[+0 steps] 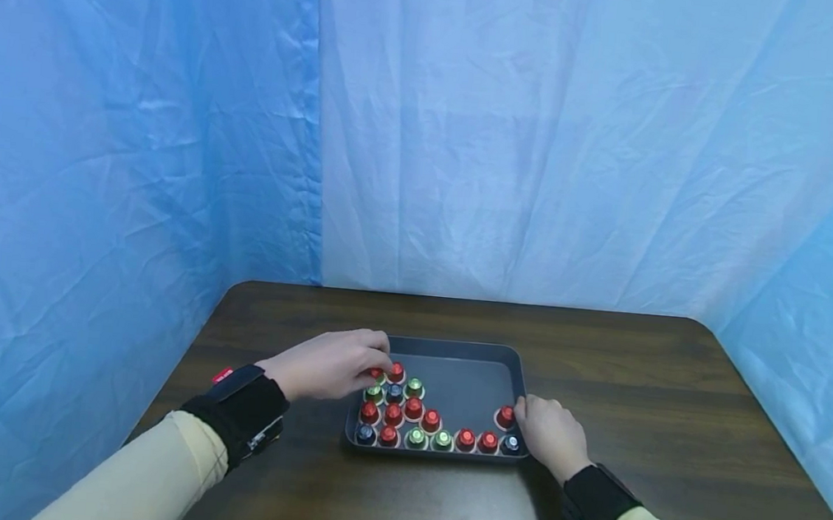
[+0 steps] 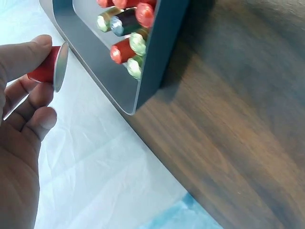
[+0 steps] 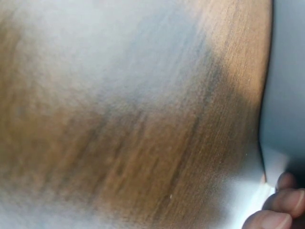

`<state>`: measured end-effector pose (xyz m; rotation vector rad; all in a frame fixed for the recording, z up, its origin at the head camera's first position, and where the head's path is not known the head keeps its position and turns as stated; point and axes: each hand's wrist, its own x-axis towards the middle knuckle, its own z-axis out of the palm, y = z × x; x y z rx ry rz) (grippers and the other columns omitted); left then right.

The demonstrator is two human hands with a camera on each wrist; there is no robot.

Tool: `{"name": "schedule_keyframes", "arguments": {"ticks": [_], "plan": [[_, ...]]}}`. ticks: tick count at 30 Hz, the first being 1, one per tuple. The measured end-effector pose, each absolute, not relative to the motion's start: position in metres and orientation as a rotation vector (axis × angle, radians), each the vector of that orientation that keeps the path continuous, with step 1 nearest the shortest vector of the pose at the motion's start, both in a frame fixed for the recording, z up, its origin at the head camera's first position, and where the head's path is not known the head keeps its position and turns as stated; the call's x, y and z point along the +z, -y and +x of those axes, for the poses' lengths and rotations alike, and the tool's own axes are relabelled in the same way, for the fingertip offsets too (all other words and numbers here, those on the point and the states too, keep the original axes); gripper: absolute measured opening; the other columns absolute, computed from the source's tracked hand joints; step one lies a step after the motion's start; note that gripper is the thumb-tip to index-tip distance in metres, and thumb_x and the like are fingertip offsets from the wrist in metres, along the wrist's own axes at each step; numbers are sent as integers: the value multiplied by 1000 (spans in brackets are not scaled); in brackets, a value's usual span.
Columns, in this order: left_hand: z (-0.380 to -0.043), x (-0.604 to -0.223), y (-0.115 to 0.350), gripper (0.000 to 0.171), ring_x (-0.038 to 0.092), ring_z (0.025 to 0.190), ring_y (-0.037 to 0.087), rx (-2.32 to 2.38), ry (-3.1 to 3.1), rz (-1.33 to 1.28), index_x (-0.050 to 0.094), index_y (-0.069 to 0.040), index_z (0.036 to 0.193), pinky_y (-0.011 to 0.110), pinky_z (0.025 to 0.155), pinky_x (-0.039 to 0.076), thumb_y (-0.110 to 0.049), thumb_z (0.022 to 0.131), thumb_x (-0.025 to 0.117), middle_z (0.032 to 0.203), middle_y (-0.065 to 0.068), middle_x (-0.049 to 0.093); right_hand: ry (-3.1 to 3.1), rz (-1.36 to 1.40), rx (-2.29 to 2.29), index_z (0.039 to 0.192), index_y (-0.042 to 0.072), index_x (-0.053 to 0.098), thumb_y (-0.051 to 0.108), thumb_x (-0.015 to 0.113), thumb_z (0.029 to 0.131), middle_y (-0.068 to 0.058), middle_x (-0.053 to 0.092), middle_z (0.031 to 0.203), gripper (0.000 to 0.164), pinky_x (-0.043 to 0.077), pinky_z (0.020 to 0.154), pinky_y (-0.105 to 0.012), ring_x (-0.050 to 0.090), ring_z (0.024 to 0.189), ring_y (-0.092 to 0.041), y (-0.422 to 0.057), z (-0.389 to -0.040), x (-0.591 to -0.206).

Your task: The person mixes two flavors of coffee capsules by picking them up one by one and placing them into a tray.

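My left hand (image 1: 336,362) is over the left side of a dark grey baking tray (image 1: 469,372). Between thumb and fingers it pinches a red coffee capsule (image 2: 45,67), whose pale, flat, rimmed base faces the tray in the left wrist view. At the opposite end, my right hand (image 1: 552,433) grips the tray's right edge; its fingertips (image 3: 274,220) show beside the outer wall in the right wrist view. Red, green and dark blue capsules stand in the tray, grouped at the left with a row along the near side. One red capsule (image 1: 504,417) stands near the right hand.
The tray lies on a dark wood-grain table (image 1: 642,395) with rounded far corners. Light blue sheets (image 1: 531,138) hang behind and at both sides of the table. A black band (image 1: 243,410) wraps each wrist.
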<state>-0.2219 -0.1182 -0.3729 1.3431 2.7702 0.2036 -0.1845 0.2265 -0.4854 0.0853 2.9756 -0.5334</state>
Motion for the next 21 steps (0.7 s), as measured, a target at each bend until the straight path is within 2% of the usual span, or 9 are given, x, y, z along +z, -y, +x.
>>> {"name": "schedule_keyframes", "arguments": {"ticks": [10,21], "plan": [[-230,-378,84,21,58,91,6,276,-2688,1264,76,-21,116,24,85,54,-22,95,74,106,-7,58,-2976,80,-533,98,0,71,26,51,105,-5,61,72,34,44,55,-35,54,63,-20,-227,-184,-486],[-238,-398,61,14,57,88,6,233,-2667,1310,75,-22,110,25,83,53,-17,99,69,107,-7,57,-2968,96,-540,100,0,71,27,52,105,-5,63,74,34,45,56,-35,56,64,-20,-227,-184,-485]]}}
